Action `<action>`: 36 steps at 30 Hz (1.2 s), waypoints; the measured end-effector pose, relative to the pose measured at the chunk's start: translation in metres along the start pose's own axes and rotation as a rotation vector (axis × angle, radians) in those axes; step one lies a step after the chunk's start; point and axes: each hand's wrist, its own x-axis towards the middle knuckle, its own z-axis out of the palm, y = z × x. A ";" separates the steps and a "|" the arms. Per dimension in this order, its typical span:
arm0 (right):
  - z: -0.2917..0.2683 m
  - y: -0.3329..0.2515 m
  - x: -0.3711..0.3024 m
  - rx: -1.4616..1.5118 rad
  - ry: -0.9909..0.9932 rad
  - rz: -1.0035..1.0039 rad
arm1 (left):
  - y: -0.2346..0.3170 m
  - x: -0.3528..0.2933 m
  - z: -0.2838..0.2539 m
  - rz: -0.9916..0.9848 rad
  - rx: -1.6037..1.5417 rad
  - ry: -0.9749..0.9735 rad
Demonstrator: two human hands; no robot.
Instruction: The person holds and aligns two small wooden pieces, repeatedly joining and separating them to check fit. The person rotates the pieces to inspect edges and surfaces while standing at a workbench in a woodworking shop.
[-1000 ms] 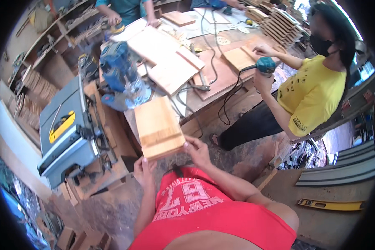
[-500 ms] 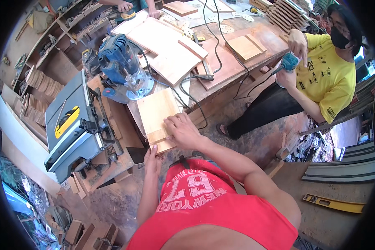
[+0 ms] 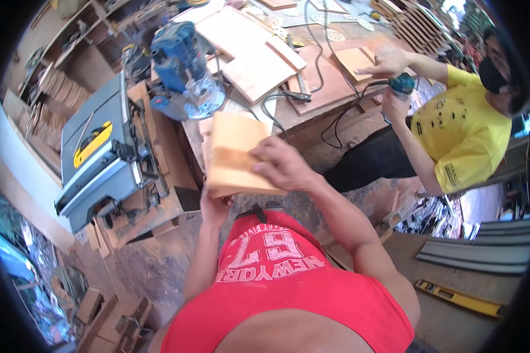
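A pale wooden board (image 3: 237,134) with a darker band across it is tilted up off the workbench's near end. My left hand (image 3: 215,206) is closed on its near left corner, with the fingers partly hidden beneath. My right hand (image 3: 284,165) is closed at the board's right side, its bent fingers against the face and slightly blurred. Just beyond the board stands a blue router (image 3: 185,65) with a clear base.
A table saw (image 3: 97,141) stands at left. Across the bench lie large pale panels (image 3: 259,70) and black cables (image 3: 321,53). At right, a person in a yellow shirt (image 3: 459,126) holds a teal power tool (image 3: 402,84). A yellow spirit level (image 3: 459,299) lies lower right.
The board has risen and tilted up in my hands. My right hand has moved to its right side. The person at right has stretched a pointing hand toward the bench and lowered the power tool.
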 end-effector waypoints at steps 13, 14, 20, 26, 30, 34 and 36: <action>-0.024 0.069 -0.077 1.416 0.790 0.090 | -0.014 0.000 0.003 -0.117 0.030 0.004; -0.020 0.065 -0.077 1.455 0.836 0.096 | -0.012 0.000 0.002 -0.118 0.032 -0.035; -0.026 0.086 -0.066 1.576 0.413 0.472 | 0.005 0.004 -0.029 -0.064 0.138 -0.012; 0.015 0.127 0.029 1.507 0.004 0.894 | 0.042 0.006 -0.035 -0.135 0.065 -0.284; 0.031 0.153 0.075 1.201 -0.054 1.006 | 0.038 -0.009 -0.013 -0.040 0.293 -0.140; 0.055 0.202 0.102 0.664 0.328 1.042 | 0.026 0.014 -0.028 -0.120 0.371 -0.077; 0.058 0.217 0.105 0.576 0.530 0.822 | 0.021 0.021 -0.027 -0.116 0.359 -0.056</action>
